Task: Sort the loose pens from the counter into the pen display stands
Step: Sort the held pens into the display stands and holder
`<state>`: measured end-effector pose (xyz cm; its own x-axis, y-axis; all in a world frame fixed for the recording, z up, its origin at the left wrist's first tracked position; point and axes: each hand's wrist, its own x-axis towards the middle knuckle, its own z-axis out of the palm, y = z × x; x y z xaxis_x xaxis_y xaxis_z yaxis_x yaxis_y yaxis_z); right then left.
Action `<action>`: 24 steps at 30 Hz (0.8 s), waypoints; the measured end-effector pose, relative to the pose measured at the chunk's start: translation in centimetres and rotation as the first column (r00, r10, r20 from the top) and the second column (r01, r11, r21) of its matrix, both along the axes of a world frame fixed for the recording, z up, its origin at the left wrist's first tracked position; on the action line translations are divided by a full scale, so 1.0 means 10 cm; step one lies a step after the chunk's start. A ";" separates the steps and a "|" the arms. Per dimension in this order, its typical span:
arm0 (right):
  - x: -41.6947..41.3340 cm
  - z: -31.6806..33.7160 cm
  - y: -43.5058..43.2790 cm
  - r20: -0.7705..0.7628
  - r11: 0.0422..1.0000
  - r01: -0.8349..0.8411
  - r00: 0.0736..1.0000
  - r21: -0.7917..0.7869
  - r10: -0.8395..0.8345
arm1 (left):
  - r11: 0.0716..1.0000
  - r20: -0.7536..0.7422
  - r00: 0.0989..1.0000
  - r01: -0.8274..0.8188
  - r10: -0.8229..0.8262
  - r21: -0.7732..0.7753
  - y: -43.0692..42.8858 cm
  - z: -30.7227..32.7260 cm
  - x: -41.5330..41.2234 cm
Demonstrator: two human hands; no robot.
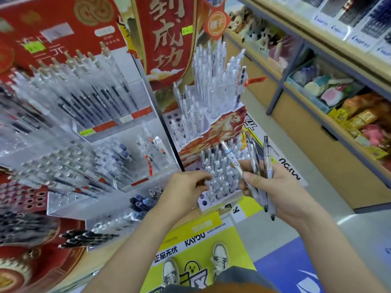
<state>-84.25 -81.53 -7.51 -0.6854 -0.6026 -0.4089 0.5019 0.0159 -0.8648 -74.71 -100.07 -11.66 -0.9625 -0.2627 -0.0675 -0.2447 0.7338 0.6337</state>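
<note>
Right hand (281,187), palm turned inward, grips a fan of slim clear-barrelled pens (267,153) with dark tips, plus one white pen (231,158) banded in blue. Left hand (184,189), near the right but not touching it, curls its fingers at the caps of upright pens (220,176) in the lower tier of a stepped cardboard stand (224,125); whether it pinches one cannot be told. Below, a glossy yellow floor sticker (201,233); at right, wood-toned shelves (317,127)
</note>
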 end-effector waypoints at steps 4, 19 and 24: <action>0.02 -0.01 -0.02 0.066 0.999 0.033 0.997 -0.037 -0.030 | 0.995 0.027 0.998 0.054 -0.052 -0.084 -0.01 -0.02 -0.01; 0.08 -0.08 -0.12 0.122 0.996 -0.016 0.992 -0.083 0.026 | 1.000 0.197 0.980 0.007 -0.013 0.030 -0.09 0.09 0.01; 0.11 -0.12 -0.14 0.120 0.996 -0.032 0.992 -0.086 0.042 | 0.941 0.049 0.971 -0.239 0.234 0.239 -0.09 0.31 0.10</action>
